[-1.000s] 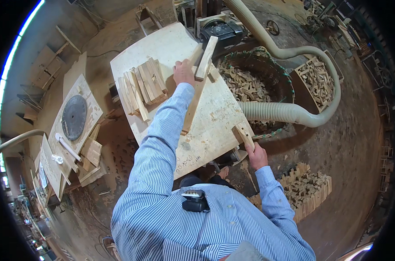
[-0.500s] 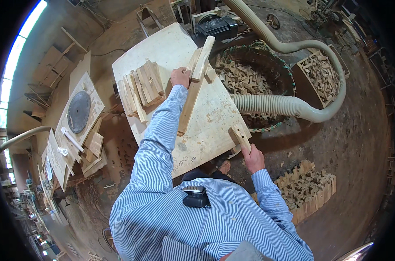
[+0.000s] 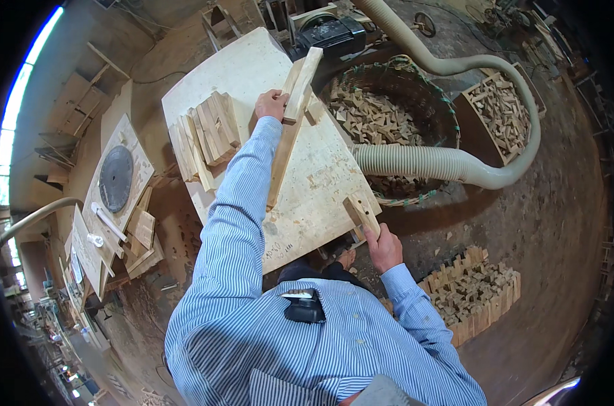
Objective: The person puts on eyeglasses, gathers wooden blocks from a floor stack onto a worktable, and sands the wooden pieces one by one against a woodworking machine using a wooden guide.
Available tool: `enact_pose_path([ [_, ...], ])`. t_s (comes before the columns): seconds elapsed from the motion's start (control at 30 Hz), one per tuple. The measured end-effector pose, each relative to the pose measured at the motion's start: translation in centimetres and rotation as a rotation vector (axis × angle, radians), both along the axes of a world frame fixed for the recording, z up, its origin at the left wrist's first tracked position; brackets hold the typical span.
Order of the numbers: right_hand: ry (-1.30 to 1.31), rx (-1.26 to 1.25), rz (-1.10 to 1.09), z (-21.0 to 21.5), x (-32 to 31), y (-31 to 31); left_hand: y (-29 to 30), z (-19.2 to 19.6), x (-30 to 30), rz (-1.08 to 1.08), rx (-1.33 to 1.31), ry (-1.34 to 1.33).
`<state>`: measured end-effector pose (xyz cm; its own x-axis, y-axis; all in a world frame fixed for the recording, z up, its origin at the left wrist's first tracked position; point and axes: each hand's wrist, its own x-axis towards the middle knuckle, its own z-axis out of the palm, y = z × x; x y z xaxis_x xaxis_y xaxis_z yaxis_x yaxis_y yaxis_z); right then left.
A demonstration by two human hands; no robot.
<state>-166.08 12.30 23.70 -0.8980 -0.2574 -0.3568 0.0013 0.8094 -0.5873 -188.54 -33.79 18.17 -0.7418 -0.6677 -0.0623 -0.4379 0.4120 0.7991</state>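
Observation:
My left hand (image 3: 272,105) reaches across a pale wooden table board (image 3: 320,196) with its fingers closed on a short wood piece (image 3: 293,76). That piece lies against a longer, light wooden bar (image 3: 303,84) set at a slant. Below them, a brown wooden strip (image 3: 282,166) runs along the board. At the near right corner, my right hand (image 3: 385,247) is wrapped round the lower end of a wooden handle (image 3: 363,214) with dark holes in it. A stack of cut wood pieces (image 3: 212,128) lies left of my left hand.
Beyond the board's right side stands a round basket (image 3: 449,108) of offcuts, crossed by a ribbed hose (image 3: 415,162). A box of offcuts (image 3: 500,118) is farther right. Wood blocks (image 3: 476,291) sit on the floor near my right arm. A motor (image 3: 331,34) stands behind; a dark disc (image 3: 116,177) lies left.
The board and both hands appear slightly farther left in the picture, and my left hand a little higher. Both hands keep the same holds.

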Motion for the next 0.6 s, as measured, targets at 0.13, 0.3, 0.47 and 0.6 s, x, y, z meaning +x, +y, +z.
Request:
enact_pose_path([
  [0.13,0.037,0.003,-0.004,0.0,-0.7,-1.3,-0.7,0.1,-0.7,0.006,-0.187,0.085],
  [0.3,0.044,0.014,0.003,-0.2,-2.2,-3.3,-2.7,-0.1,-2.4,-0.001,-0.140,0.124],
  [0.47,0.053,0.023,-0.002,-0.4,-4.0,-5.7,-5.3,-0.1,-4.5,0.001,-0.126,0.084],
  [0.6,0.095,0.000,-0.008,-0.5,-5.7,-8.0,-7.4,0.0,-6.2,0.013,-0.241,0.089],
])
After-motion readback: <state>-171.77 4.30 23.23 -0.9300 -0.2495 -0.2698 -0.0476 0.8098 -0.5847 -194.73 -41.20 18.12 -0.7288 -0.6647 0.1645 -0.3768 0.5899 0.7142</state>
